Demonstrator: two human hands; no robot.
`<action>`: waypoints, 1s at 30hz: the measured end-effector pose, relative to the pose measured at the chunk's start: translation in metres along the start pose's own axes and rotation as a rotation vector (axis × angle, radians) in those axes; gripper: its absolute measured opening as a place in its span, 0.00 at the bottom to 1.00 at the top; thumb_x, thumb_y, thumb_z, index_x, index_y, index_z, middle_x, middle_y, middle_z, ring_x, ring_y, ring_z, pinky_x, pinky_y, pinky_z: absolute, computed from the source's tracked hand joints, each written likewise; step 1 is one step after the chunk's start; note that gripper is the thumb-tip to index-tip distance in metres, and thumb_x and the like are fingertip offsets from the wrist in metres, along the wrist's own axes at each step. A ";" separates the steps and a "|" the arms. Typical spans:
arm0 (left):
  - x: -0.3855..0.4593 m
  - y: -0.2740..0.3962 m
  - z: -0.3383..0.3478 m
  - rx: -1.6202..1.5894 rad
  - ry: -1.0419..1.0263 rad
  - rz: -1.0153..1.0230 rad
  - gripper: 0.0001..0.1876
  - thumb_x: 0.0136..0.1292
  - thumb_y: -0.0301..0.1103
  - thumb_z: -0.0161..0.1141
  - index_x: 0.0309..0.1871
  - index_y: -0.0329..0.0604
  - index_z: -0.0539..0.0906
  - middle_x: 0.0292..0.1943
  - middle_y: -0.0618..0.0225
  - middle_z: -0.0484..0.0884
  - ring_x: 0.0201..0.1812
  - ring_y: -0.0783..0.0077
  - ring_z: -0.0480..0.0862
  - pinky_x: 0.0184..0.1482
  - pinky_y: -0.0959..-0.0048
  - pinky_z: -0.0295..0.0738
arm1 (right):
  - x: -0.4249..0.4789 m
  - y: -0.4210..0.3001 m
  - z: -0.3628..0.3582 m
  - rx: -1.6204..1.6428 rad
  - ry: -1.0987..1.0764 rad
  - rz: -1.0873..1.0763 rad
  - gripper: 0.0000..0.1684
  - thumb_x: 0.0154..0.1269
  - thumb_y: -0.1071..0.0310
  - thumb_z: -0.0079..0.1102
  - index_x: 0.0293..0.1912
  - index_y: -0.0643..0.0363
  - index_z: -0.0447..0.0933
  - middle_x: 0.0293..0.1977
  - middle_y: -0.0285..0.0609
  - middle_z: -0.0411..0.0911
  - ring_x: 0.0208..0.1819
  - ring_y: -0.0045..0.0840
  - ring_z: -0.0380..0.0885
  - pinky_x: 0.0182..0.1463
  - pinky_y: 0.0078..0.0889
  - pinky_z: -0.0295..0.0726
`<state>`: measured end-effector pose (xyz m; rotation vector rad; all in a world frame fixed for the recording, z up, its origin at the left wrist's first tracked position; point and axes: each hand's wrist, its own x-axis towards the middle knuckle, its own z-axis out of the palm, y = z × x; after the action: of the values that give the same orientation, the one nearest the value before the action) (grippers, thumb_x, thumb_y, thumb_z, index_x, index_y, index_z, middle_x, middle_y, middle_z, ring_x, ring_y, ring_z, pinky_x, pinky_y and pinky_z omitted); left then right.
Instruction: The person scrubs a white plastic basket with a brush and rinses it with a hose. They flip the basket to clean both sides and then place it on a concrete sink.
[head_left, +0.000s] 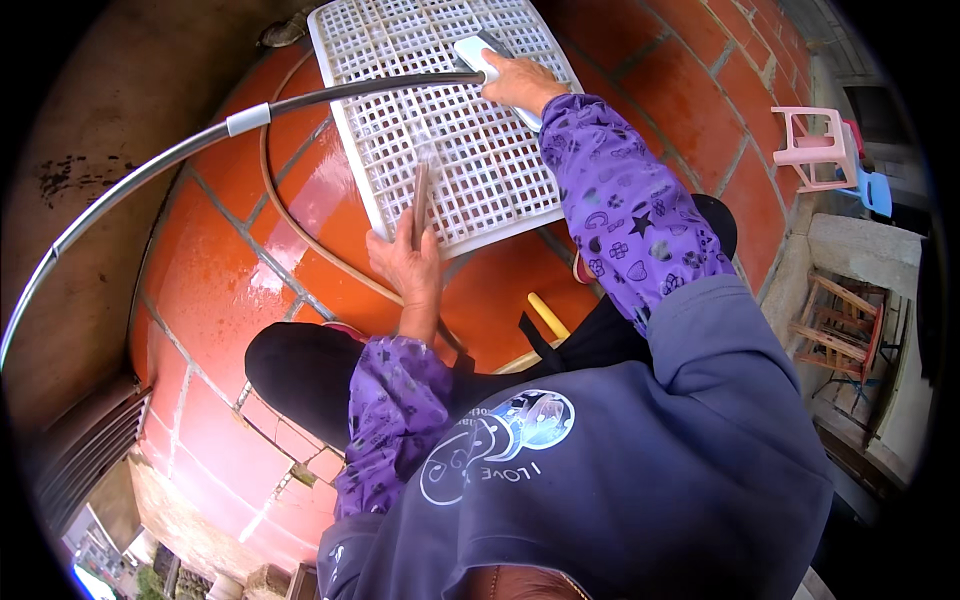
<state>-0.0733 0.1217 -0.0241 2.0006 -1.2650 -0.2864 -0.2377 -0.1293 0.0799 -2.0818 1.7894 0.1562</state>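
A white plastic lattice panel (450, 217) with a raised rim, perhaps an upturned crate, stands before me on wet red tiles. My right hand (521, 82) grips the white head (474, 54) of a long-handled brush against the lattice, near its upper right. From that head the metal pole (180, 154), with a white sleeve on it, arcs away to the left. My left hand (409, 259) is at the panel's near left corner, fingers around the end of a brown hose (421, 187). Water runs from the hose onto the lattice. The brush's underside is hidden.
The hose's length (281, 202) curves over the tiled floor (217, 262) on the left. Beside my legs is a yellow rod-like handle (547, 315). A pink plastic stool (817, 154), a blue one (876, 193) and a wooden chair (840, 330) stand at the right. A brown wall (82, 225) rises at the left.
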 end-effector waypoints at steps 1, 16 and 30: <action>0.001 -0.001 0.000 -0.007 -0.009 -0.028 0.24 0.49 0.36 0.70 0.53 0.56 0.83 0.49 0.47 0.68 0.53 0.44 0.71 0.56 0.52 0.66 | -0.004 -0.006 0.000 0.012 -0.002 0.015 0.43 0.58 0.54 0.53 0.73 0.42 0.56 0.57 0.55 0.75 0.58 0.48 0.74 0.62 0.45 0.71; -0.001 0.004 0.001 0.014 -0.004 0.001 0.24 0.53 0.36 0.69 0.56 0.54 0.82 0.50 0.48 0.68 0.54 0.45 0.71 0.56 0.54 0.68 | 0.012 0.019 -0.010 0.101 -0.034 0.109 0.45 0.56 0.56 0.55 0.74 0.39 0.55 0.64 0.54 0.69 0.65 0.49 0.68 0.67 0.46 0.66; -0.005 -0.004 -0.004 0.047 -0.066 -0.086 0.25 0.51 0.38 0.69 0.56 0.56 0.82 0.49 0.47 0.67 0.54 0.43 0.71 0.56 0.51 0.67 | -0.097 0.053 0.029 -0.033 -0.047 -0.018 0.41 0.59 0.52 0.58 0.72 0.38 0.59 0.44 0.61 0.80 0.47 0.53 0.79 0.53 0.47 0.76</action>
<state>-0.0709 0.1284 -0.0247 2.1050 -1.2379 -0.3696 -0.3014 -0.0346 0.0739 -2.0995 1.7512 0.2290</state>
